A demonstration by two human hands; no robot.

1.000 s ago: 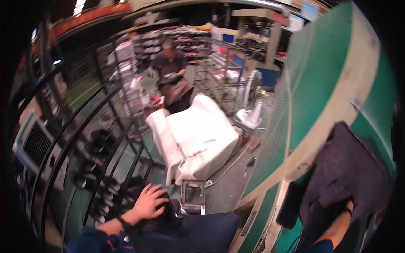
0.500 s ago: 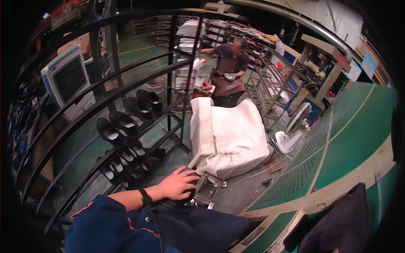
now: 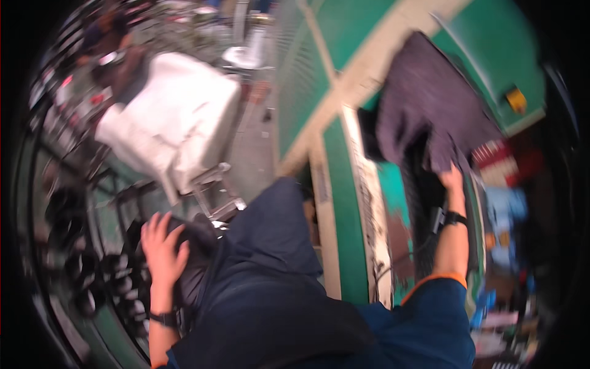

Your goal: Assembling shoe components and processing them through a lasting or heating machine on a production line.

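Observation:
My left hand (image 3: 163, 249) is at the lower left with its fingers spread and nothing in it, beside dark fabric at my left leg. My right hand (image 3: 452, 180) reaches forward to the lower edge of a dark purplish-grey cloth (image 3: 424, 92). The fingers are partly hidden there, and the cloth's folds gather toward them. This cloth hangs over a dark opening in the green, cream-edged machine (image 3: 344, 203) to my right. Motion smears much of the picture.
A stool-like metal frame (image 3: 215, 190) stands ahead of my left leg, near a white-draped block (image 3: 178, 104). Black shoes (image 3: 80, 264) sit on a rack at left. Beyond the block is a blurred co-worker (image 3: 117, 61). A white fan base (image 3: 246, 56) stands farther off.
The view has swung right and down. My left hand has come off a dark rounded thing. My right hand has come into view at the cloth's edge.

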